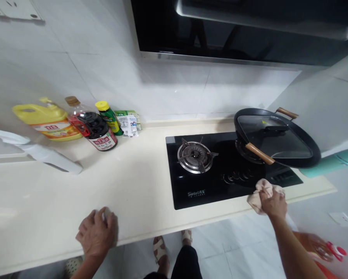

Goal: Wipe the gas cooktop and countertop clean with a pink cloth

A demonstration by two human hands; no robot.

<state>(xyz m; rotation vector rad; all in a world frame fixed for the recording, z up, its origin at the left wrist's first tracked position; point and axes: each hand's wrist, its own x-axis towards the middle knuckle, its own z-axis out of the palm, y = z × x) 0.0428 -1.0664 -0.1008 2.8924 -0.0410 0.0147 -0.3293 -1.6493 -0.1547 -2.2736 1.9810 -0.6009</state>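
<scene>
Pale-pink cloth (255, 201) in right hand (275, 204); hob (220, 190) lettered "Sian…"; yellow jug (55, 124) "立白".

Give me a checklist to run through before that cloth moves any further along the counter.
1. Cloth in the right hand: ok, bunched under the fingers at the countertop's front edge.
2. Left hand clear of the gas hob: ok, on the countertop to its left.
3. Left burner unlit: ok, no flame shows.
4. Right burner unlit: cannot tell, the wok mostly hides it.
5. Near wooden handle clear of the right hand: ok, a gap shows between them.
6. Soy sauce bottle out of the way: ok, far from both hands.
</scene>
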